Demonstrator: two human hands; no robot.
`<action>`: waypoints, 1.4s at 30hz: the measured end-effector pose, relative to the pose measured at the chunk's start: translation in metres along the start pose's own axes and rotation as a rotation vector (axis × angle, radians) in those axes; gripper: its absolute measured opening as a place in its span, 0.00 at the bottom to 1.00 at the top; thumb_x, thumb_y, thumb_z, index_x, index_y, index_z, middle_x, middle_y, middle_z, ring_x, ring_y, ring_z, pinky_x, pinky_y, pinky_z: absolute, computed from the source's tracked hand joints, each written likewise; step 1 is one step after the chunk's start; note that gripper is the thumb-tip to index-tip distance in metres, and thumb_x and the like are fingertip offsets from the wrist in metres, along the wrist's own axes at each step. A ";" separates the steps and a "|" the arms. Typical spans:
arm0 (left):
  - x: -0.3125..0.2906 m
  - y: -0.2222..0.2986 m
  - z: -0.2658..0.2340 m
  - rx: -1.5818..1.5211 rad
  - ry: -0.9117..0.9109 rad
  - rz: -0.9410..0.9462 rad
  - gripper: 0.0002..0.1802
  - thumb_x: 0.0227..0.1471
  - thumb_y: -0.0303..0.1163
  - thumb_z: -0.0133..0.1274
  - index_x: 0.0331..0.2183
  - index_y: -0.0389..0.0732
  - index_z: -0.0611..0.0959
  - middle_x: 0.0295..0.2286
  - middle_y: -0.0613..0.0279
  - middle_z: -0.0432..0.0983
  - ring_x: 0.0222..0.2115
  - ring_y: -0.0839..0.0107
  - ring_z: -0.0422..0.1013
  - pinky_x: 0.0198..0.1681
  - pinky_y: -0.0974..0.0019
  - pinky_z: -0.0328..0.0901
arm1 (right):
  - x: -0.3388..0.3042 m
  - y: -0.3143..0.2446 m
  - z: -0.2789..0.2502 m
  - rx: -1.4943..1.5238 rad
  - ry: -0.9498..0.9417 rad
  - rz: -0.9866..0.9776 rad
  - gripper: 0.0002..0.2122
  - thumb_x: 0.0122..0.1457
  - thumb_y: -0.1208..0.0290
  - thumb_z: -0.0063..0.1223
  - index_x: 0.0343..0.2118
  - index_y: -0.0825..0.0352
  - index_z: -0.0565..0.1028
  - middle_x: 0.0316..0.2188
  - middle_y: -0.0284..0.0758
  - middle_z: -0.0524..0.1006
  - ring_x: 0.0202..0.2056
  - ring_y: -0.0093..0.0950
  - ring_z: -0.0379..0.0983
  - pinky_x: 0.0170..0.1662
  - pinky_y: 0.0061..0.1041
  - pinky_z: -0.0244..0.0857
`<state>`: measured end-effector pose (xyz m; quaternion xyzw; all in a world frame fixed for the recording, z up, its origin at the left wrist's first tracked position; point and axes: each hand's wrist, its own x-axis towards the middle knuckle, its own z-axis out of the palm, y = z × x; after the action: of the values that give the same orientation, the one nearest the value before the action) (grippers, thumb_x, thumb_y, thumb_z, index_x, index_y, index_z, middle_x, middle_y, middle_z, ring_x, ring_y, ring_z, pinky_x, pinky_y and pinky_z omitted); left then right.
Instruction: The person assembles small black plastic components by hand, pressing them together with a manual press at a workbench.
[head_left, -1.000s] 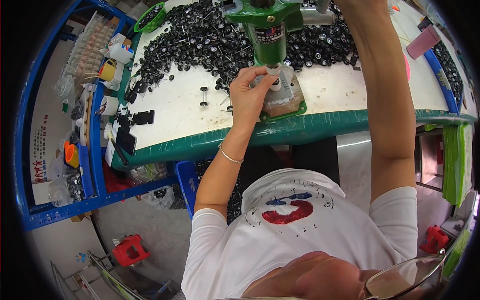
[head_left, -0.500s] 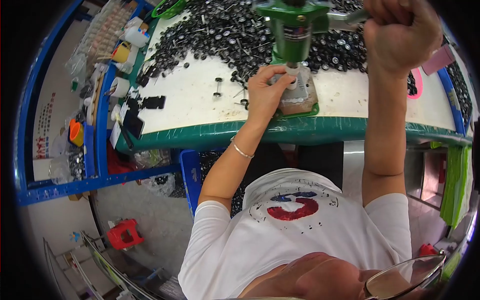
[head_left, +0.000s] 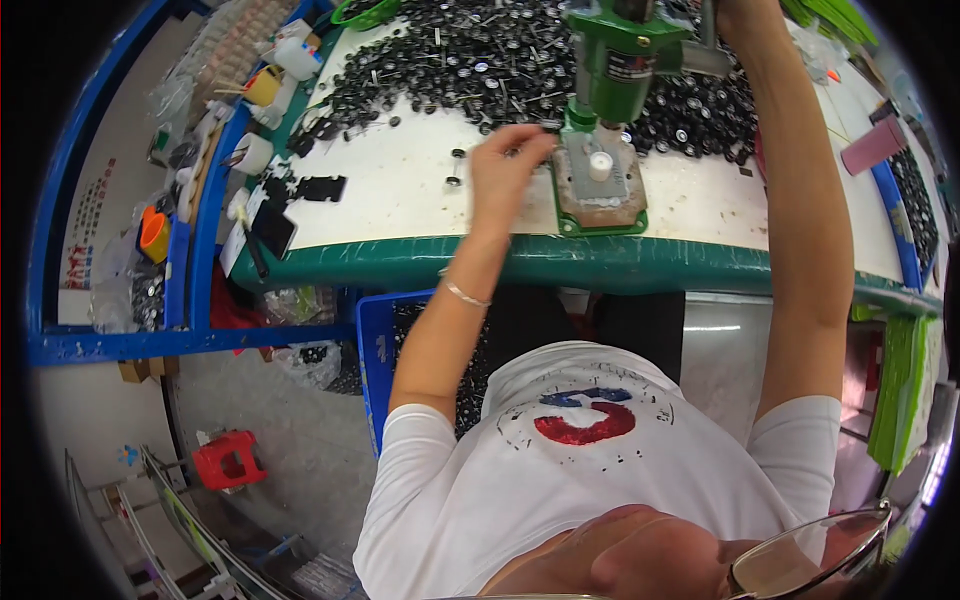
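A green hand press (head_left: 618,70) stands on the worktable, its plunger raised above a white round holder (head_left: 600,166) on the grey base plate (head_left: 612,190). Just left of this base is my left hand (head_left: 502,168), thumb and fingers pinched together. Something small and dark shows between the fingers, too blurred to name. My right hand (head_left: 745,18) is at the top edge, partly cut off, closed at the press lever (head_left: 709,30). A wheel pair on a thin axle (head_left: 456,167) lies on the white tabletop beside my left hand.
Behind the press spreads a big heap of small black wheels (head_left: 450,75). A phone (head_left: 273,228) lies at the left, near a blue rack (head_left: 205,220). A pink cylinder (head_left: 872,145) stands at the right. Across the front runs the table's green edge (head_left: 640,262).
My left hand has moved left, off the white holder. The lever and my right hand have swung up and away, and the plunger has risen. The view has shifted slightly.
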<state>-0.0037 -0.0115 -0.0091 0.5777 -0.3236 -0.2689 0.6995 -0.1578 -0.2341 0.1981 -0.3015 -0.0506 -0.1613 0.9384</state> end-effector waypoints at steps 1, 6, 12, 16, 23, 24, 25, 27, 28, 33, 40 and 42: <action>0.003 -0.003 -0.023 0.138 0.050 0.116 0.10 0.47 0.29 0.64 0.34 0.36 0.86 0.25 0.66 0.79 0.25 0.81 0.72 0.27 0.77 0.65 | -0.003 0.028 0.017 -0.469 0.358 -0.339 0.12 0.65 0.58 0.49 0.29 0.60 0.74 0.18 0.22 0.66 0.16 0.15 0.58 0.18 0.15 0.52; 0.017 -0.012 -0.130 0.630 0.220 0.108 0.11 0.50 0.33 0.62 0.34 0.36 0.87 0.25 0.62 0.82 0.26 0.77 0.74 0.31 0.73 0.68 | -0.052 0.044 -0.068 -1.054 0.710 -0.596 0.13 0.66 0.58 0.49 0.40 0.63 0.77 0.30 0.25 0.75 0.31 0.17 0.69 0.36 0.18 0.63; 0.012 -0.009 -0.158 0.922 0.163 -0.092 0.12 0.48 0.34 0.62 0.35 0.38 0.87 0.27 0.60 0.81 0.25 0.71 0.75 0.32 0.69 0.68 | -0.113 0.124 -0.152 -1.871 0.493 -0.322 0.07 0.58 0.70 0.56 0.38 0.64 0.79 0.33 0.33 0.76 0.33 0.28 0.75 0.38 0.28 0.68; -0.011 0.002 -0.130 0.989 0.172 0.205 0.09 0.49 0.29 0.60 0.36 0.41 0.86 0.32 0.61 0.79 0.28 0.68 0.73 0.36 0.68 0.68 | -0.123 0.155 -0.148 -2.022 0.550 -0.155 0.12 0.58 0.67 0.56 0.45 0.59 0.76 0.35 0.33 0.72 0.35 0.33 0.73 0.37 0.31 0.68; -0.053 -0.010 -0.080 0.857 -0.194 0.262 0.09 0.48 0.26 0.60 0.35 0.38 0.85 0.32 0.62 0.76 0.31 0.67 0.72 0.36 0.69 0.67 | -0.119 0.169 -0.151 -2.275 0.492 -0.387 0.10 0.58 0.69 0.55 0.43 0.58 0.76 0.33 0.32 0.73 0.36 0.34 0.74 0.37 0.33 0.68; -0.051 -0.013 -0.077 0.850 -0.178 0.214 0.09 0.47 0.26 0.61 0.35 0.37 0.84 0.32 0.62 0.75 0.30 0.68 0.72 0.34 0.69 0.67 | -0.119 0.169 -0.154 -2.294 0.472 -0.414 0.09 0.58 0.69 0.55 0.42 0.59 0.77 0.32 0.32 0.73 0.36 0.34 0.74 0.37 0.33 0.68; -0.050 -0.015 -0.075 0.842 -0.163 0.167 0.09 0.46 0.26 0.61 0.34 0.37 0.84 0.31 0.62 0.75 0.29 0.68 0.72 0.33 0.69 0.67 | -0.117 0.169 -0.152 -2.314 0.455 -0.442 0.08 0.58 0.70 0.55 0.41 0.59 0.78 0.32 0.31 0.74 0.35 0.34 0.74 0.37 0.32 0.68; -0.051 -0.015 -0.070 0.855 -0.145 0.229 0.08 0.47 0.25 0.61 0.33 0.36 0.84 0.30 0.62 0.75 0.27 0.70 0.71 0.31 0.69 0.67 | -0.119 0.169 -0.146 -2.174 0.519 -0.402 0.08 0.58 0.71 0.55 0.40 0.61 0.78 0.32 0.32 0.74 0.34 0.33 0.74 0.37 0.31 0.68; -0.052 -0.014 -0.069 0.866 -0.125 0.290 0.07 0.47 0.25 0.61 0.33 0.36 0.84 0.30 0.63 0.75 0.25 0.71 0.71 0.30 0.69 0.67 | -0.120 0.167 -0.141 -2.034 0.577 -0.360 0.07 0.58 0.72 0.55 0.39 0.62 0.78 0.33 0.33 0.75 0.34 0.33 0.74 0.37 0.30 0.68; -0.051 -0.015 -0.064 0.423 -0.035 0.099 0.05 0.51 0.24 0.60 0.33 0.34 0.84 0.29 0.65 0.78 0.25 0.77 0.73 0.31 0.73 0.68 | -0.106 0.170 -0.107 -1.779 0.442 -0.513 0.08 0.58 0.74 0.55 0.40 0.65 0.77 0.36 0.35 0.75 0.35 0.33 0.74 0.38 0.27 0.68; -0.041 -0.008 -0.032 -0.003 -0.088 -0.077 0.09 0.53 0.23 0.60 0.38 0.32 0.84 0.30 0.65 0.80 0.31 0.78 0.76 0.38 0.76 0.70 | -0.103 0.193 -0.088 -1.947 0.261 -0.503 0.09 0.57 0.69 0.57 0.40 0.64 0.78 0.39 0.35 0.76 0.39 0.35 0.74 0.41 0.32 0.69; -0.039 -0.005 -0.023 -0.021 -0.089 -0.088 0.09 0.52 0.22 0.60 0.38 0.33 0.84 0.30 0.65 0.80 0.31 0.79 0.75 0.38 0.76 0.70 | -0.106 0.191 -0.093 -1.943 0.278 -0.561 0.08 0.57 0.69 0.58 0.38 0.64 0.80 0.39 0.36 0.76 0.39 0.35 0.74 0.41 0.31 0.69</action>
<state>-0.0107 0.0313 -0.0226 0.5715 -0.3257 -0.3283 0.6779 -0.1940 -0.1134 -0.0032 -0.8885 0.1427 -0.3801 0.2140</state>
